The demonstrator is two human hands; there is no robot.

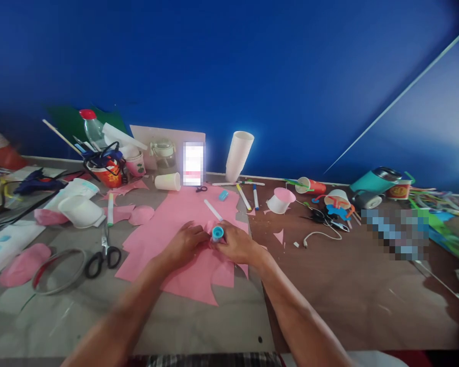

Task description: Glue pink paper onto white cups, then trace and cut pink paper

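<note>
Over a large pink sheet of paper [176, 214] on the table, my two hands meet. My right hand [233, 242] is closed around a short tube with a turquoise end [218, 234], held upright; it resembles a glue stick, but its lower part is hidden. The fingers of my left hand [189, 240] are bent and pressed together beside the tube, at a piece of pink paper [210, 226] partly covered by both hands. A white marker [213, 209] lies just beyond them, and a small light-blue block [223, 195] sits farther back.
Black-handled scissors [104, 252] and a tape roll [60, 271] lie left, near white cups [82, 211]. Behind stand a bright phone [193, 164] and a tall stack of paper cups [239, 155]. A pink-covered cup [281, 201] and a teal flask [375, 181] are right.
</note>
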